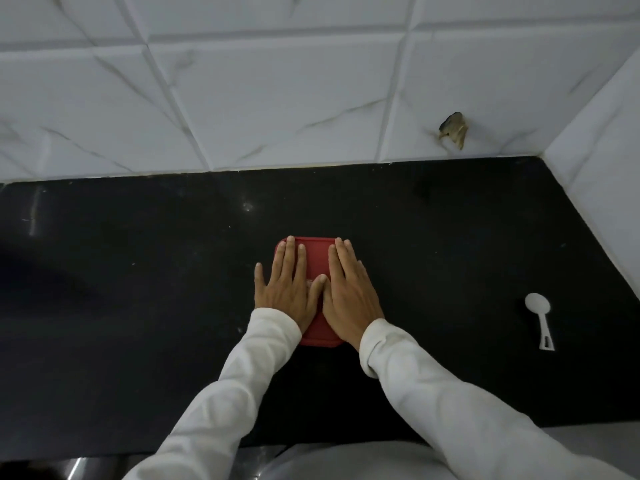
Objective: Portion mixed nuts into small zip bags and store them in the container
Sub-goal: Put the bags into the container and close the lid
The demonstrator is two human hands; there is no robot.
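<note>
**Under Flat Fingers: Pressing a Red Lid Home**

Beneath both sets of outstretched fingers (290, 254) lies a red rounded-rectangular plastic lid (317, 259). It appears to cap the storage container, though the box itself is hidden under it. The left hand (284, 289) and right hand (349, 292) lie side by side, palms down. Their fingers are straight and grip nothing, and the thumbs meet over the lid's middle. The fingertips reach its far rim and the wrists cover its near edge. Spreading the hands this way puts even pressure across the whole lid, which suggests it is being pressed shut all round at once. On that reading the task is at its closing step, with any filled bags presumably inside. No nuts or zip bags are visible.

The lid looks smooth and matte, with softly rounded corners and a faint raised border. It sits on a glossy black stone countertop (138, 271) speckled with small pale flecks. Well to the right of the right hand's fingers lies a small white plastic scoop-spoon (540, 317), bowl pointing away, apparently set aside after use. Beyond the fingertips rises a white marble-veined tiled wall (277, 98), chipped at one spot (453, 129). Loose white fabric sleeves (242, 375) cover both forearms.
</note>
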